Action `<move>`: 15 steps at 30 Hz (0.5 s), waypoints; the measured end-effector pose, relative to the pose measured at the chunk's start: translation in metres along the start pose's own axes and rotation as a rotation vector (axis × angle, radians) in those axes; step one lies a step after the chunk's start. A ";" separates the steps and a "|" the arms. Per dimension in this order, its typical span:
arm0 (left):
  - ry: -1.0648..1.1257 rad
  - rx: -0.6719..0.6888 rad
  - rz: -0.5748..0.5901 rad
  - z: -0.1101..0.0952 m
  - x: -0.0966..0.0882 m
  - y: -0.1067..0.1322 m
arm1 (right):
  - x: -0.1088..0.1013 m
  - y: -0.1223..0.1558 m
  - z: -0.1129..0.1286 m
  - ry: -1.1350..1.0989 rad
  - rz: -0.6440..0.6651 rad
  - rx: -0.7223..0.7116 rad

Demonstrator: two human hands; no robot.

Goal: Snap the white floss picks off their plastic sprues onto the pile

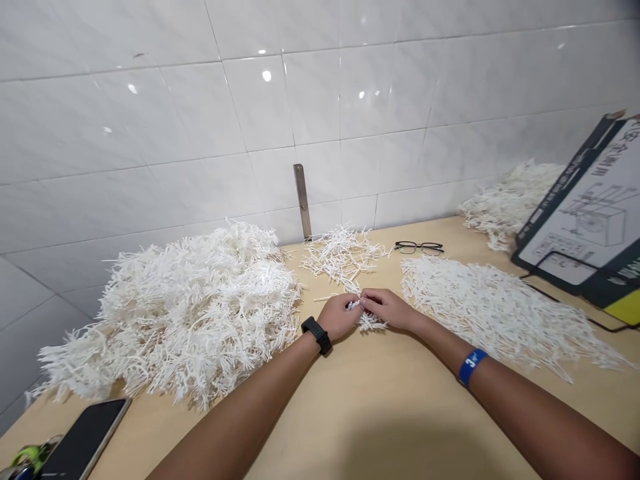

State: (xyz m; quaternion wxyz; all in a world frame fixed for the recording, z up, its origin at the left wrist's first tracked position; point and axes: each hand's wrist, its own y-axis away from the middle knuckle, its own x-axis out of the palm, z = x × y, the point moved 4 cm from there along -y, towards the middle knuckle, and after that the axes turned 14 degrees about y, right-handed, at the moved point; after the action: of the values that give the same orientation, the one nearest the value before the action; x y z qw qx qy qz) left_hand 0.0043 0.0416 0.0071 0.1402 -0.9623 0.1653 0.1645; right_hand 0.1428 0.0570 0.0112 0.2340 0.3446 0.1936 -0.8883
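My left hand [339, 316] and my right hand [387, 307] meet at the middle of the wooden table [360, 407]. Both are closed on a small white plastic piece [369, 320] with thin branching prongs, held between the fingertips just above the tabletop. A black watch sits on my left wrist and a blue band on my right. A big heap of the same white pieces [190, 307] lies to the left. A smaller loose pile [343, 253] lies just behind my hands. A flatter spread of pieces [495, 313] lies to the right.
Black-rimmed glasses [419, 248] rest near the tiled wall. A printed board on a black stand [585, 227] leans at the right, with another white heap [510, 200] behind it. A dark phone [83, 440] lies at the near left corner. A metal bracket [302, 200] is fixed to the wall.
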 end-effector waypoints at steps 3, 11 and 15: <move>0.014 -0.001 0.020 -0.002 -0.001 0.002 | 0.001 -0.002 0.001 -0.002 0.008 0.000; -0.032 0.006 0.033 -0.011 -0.005 0.010 | 0.003 -0.005 0.002 -0.030 0.036 0.000; -0.079 0.034 0.080 -0.015 -0.004 0.012 | 0.004 -0.006 0.003 -0.006 0.061 -0.022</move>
State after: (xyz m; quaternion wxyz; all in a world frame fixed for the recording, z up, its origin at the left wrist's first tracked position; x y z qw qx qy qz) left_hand 0.0005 0.0268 0.0199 0.1564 -0.9451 0.2008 0.2049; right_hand 0.1356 0.0594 0.0118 0.2654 0.3451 0.1920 -0.8796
